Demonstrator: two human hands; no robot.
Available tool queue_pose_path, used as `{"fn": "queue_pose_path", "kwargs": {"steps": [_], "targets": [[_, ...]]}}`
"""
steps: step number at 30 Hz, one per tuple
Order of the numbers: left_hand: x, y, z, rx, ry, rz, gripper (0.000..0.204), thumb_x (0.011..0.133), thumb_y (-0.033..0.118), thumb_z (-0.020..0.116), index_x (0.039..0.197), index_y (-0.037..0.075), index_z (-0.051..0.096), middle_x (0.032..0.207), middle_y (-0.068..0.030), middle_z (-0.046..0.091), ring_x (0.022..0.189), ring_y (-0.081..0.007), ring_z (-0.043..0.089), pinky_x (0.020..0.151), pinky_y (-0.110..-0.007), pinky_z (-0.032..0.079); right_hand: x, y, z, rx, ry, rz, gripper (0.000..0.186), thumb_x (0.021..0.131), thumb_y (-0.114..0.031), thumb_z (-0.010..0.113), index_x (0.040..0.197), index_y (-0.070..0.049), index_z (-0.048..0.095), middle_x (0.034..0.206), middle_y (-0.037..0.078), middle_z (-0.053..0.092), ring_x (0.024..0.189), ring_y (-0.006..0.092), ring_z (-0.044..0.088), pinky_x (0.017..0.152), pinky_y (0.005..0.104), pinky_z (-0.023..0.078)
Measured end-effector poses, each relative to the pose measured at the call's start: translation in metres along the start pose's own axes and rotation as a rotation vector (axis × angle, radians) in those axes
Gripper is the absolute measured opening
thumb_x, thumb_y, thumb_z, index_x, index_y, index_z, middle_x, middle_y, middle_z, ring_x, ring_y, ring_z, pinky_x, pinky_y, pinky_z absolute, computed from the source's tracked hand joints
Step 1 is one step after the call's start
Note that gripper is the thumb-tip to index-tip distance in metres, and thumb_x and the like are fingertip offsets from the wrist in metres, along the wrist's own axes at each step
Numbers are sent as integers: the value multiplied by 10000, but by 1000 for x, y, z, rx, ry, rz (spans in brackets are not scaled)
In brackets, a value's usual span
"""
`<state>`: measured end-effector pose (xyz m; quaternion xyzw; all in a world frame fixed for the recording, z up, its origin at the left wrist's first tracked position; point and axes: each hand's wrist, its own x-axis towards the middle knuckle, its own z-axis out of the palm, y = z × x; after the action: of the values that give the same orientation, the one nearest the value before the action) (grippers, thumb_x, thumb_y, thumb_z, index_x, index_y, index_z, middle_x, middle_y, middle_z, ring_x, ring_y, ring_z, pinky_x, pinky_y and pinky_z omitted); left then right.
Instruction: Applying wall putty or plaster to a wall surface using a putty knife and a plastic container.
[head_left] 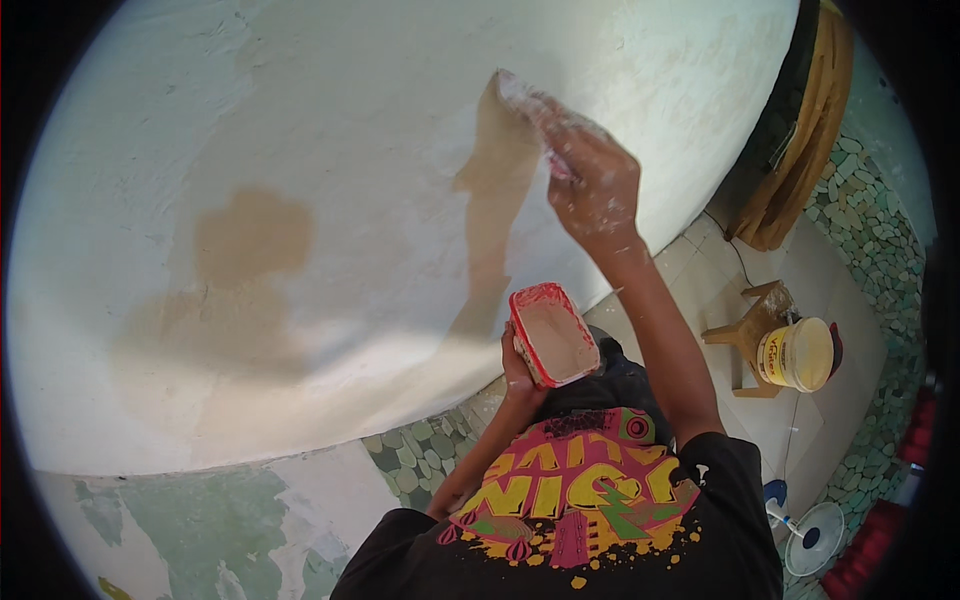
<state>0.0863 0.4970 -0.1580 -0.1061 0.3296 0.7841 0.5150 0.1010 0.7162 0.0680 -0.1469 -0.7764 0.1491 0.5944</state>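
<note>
My left hand (520, 365) grips a small rectangular red-rimmed tub (555, 335) that holds pale, creamy paste, low in front of my body. Smeared with white, my right hand (590, 180) reaches up to the curved off-white wall (380, 120), its fingers closed around a whitish piece (515, 90) at the surface, too coated and small to name. Shadows of my arm and body fall across the wall.
At the right stand a wooden stool (740, 330), a white bucket (795, 355) and brown wooden pieces (800, 140). A round white fan-like object (815, 540) sits lower right, near a cable. Tiled and pebbled floor (850, 200) borders the wall.
</note>
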Motion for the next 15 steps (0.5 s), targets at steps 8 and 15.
{"fn": "queue_pose_path", "kwargs": {"steps": [8, 15], "targets": [[6, 5, 6, -33, -21, 3, 553, 1065, 531, 397, 1404, 120, 547, 1373, -111, 633, 1261, -290, 608, 1119, -472, 466, 6, -9, -6, 48, -124, -33, 657, 733, 117, 564, 1299, -186, 703, 1275, 82, 712, 1145, 351, 682, 947, 404, 559], [4, 0, -3, 2, 11, 86, 570, 1058, 536, 398, 1405, 110, 552, 1375, -111, 634, 1258, -298, 610, 1109, -482, 471, -14, 73, 21, -239, -43, -278, 512, 749, -241, 813, 1253, -210, 728, 1387, 3, 663, 1309, 270, 587, 1055, 472, 464]]}}
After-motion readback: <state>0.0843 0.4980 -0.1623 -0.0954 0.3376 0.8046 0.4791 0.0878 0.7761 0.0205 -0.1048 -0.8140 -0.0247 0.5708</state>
